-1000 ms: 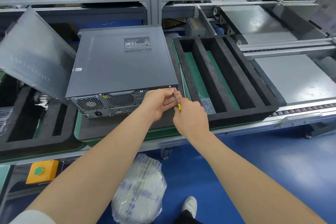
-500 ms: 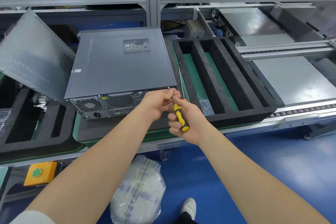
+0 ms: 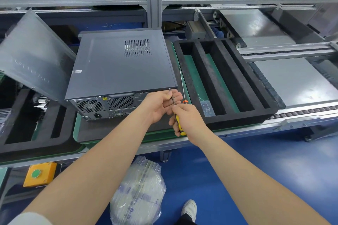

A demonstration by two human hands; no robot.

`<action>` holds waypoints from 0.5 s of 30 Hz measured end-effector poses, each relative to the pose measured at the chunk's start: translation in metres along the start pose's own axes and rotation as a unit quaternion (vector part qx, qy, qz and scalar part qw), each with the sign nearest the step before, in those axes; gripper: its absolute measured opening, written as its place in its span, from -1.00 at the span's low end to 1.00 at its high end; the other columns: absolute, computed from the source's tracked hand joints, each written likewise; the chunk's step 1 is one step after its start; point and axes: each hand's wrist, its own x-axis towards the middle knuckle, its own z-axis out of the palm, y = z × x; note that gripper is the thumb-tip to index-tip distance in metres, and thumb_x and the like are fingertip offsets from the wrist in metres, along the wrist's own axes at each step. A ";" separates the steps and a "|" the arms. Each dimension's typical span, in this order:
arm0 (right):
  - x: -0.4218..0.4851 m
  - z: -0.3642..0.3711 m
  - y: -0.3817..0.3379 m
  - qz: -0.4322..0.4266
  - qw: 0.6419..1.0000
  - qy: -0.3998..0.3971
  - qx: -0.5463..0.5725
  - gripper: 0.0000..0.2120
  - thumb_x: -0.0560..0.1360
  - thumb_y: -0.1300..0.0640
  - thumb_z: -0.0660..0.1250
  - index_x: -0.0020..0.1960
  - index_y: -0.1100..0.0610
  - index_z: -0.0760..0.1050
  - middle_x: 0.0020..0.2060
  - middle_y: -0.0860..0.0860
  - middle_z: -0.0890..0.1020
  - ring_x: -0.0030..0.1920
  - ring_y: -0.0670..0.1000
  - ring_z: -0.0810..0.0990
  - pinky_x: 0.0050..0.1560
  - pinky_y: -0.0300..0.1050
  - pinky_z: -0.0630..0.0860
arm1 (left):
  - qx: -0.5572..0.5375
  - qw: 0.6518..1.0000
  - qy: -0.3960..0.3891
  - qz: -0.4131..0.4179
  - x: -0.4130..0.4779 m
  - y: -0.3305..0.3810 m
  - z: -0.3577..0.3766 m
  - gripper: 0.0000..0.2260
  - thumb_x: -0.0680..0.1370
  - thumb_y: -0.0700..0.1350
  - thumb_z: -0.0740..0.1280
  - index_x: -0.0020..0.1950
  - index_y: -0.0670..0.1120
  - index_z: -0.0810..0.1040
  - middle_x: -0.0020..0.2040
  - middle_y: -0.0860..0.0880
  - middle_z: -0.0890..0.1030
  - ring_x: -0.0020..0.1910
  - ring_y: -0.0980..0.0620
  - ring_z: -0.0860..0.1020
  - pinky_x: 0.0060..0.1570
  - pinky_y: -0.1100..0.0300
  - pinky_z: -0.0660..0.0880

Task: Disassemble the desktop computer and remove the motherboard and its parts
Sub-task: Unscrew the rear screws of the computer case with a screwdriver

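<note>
A grey desktop computer (image 3: 118, 67) lies flat on a dark mat, its rear panel with fan grilles facing me. A screw (image 3: 169, 89) sits at the rear top right corner of the case. My right hand (image 3: 188, 119) grips a yellow-handled screwdriver (image 3: 178, 121), whose shaft points up to that screw. My left hand (image 3: 161, 105) rests against the rear right corner, fingers pinching the shaft near the tip.
A black foam tray (image 3: 226, 82) with long slots stands right of the computer, a small bag of screws (image 3: 206, 108) in it. Another foam tray (image 3: 36, 124) and a leaning grey panel (image 3: 31, 58) are at left. A plastic-wrapped bundle (image 3: 137, 192) lies on the blue floor.
My right hand slid down from the shaft onto the yellow handle, so the handle now shows below my fist. My left hand stayed at the corner by the screw.
</note>
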 end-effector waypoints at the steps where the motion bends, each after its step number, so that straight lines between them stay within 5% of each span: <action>1: 0.000 0.000 0.000 -0.034 0.996 0.032 -0.082 -0.75 0.64 0.14 0.18 -0.05 0.23 0.58 -0.40 0.14 0.64 -0.55 0.07 0.52 -0.55 -0.10 0.49 | -0.002 1.000 0.000 0.001 0.000 0.000 0.001 -0.77 0.71 -0.31 0.15 0.18 -0.26 0.60 -0.02 -0.15 0.75 -0.11 -0.02 0.75 -0.17 0.16 0.68; 5: 0.002 0.002 0.001 -0.166 0.915 0.133 -0.344 -0.77 0.60 0.11 0.22 -0.13 0.18 0.56 -0.39 0.07 0.58 -0.42 0.10 0.60 -0.38 0.03 0.63 | 0.014 1.000 0.010 0.002 -0.001 0.002 0.002 -0.77 0.68 -0.29 0.19 0.23 -0.26 0.60 0.02 -0.15 0.75 -0.04 -0.04 0.75 -0.07 0.13 0.65; 9: 0.006 0.007 0.005 -0.211 0.838 0.196 -0.463 -0.73 0.62 0.08 0.25 0.26 0.12 0.57 -0.37 -0.04 0.41 -0.37 -0.02 0.40 -0.29 -0.08 0.40 | 0.018 1.000 0.022 0.001 -0.003 0.002 0.001 -0.80 0.65 -0.30 0.27 0.21 -0.28 0.62 -0.01 -0.16 0.75 -0.07 -0.06 0.75 -0.15 0.15 0.67; 11: 0.007 0.008 0.009 -0.203 0.829 0.198 -0.482 -0.76 0.61 0.08 0.24 0.21 0.13 0.56 -0.27 0.06 0.51 -0.27 0.11 0.53 -0.26 -0.07 0.36 | 0.022 0.999 0.021 0.010 -0.003 0.001 0.002 -0.81 0.64 -0.30 0.33 0.23 -0.29 0.62 0.00 -0.16 0.75 -0.08 -0.05 0.75 -0.15 0.17 0.67; 15: 0.010 0.003 0.011 -0.214 0.862 0.177 -0.424 -0.85 0.60 0.03 0.29 -0.08 0.09 0.51 -0.31 -0.03 0.46 -0.27 0.04 0.42 -0.32 -0.11 0.31 | 0.033 0.999 0.031 0.029 -0.001 -0.003 0.002 -0.80 0.62 -0.31 0.38 0.23 -0.30 0.62 0.01 -0.17 0.74 -0.08 -0.02 0.75 -0.16 0.20 0.66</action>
